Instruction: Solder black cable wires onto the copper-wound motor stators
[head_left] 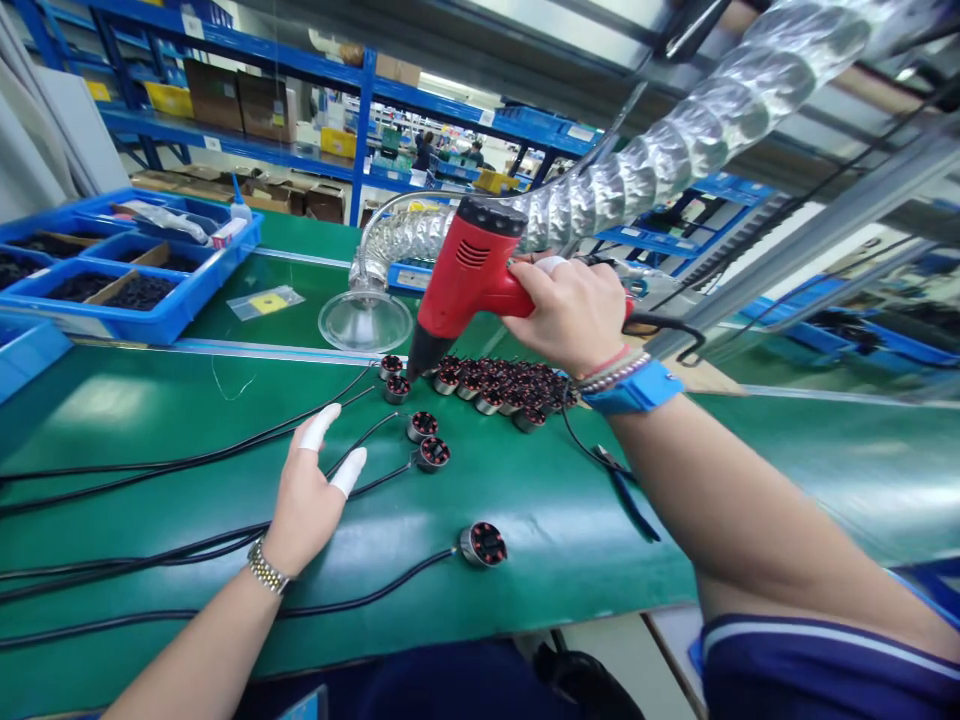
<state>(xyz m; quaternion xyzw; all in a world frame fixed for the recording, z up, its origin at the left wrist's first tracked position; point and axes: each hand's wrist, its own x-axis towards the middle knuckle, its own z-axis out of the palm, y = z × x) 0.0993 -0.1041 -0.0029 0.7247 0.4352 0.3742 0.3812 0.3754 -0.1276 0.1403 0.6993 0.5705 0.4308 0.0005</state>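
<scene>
My right hand [562, 310] is shut on the grip of a red heat gun [469, 270], with its black nozzle pointing down just above the nearest parts. Below it lies a tight cluster of small round motors [499, 388] with red-and-black tops and metal bodies. My left hand [307, 495], its fingertips in white finger cots, rests open on the green bench mat [555, 530] over black cables [150, 565]. Nearest its fingers are two motors [427, 440] on cables. Another wired motor [482, 545] lies apart, closer to me.
Blue trays [127, 305] of black parts stand at the left. A clear bell-mouth [365, 320] on a silver foil duct [675, 130] hangs behind the heat gun. Blue-handled cutters [626, 490] lie to the right. Blue shelving [255, 110] with boxes stands behind, and distant people work there.
</scene>
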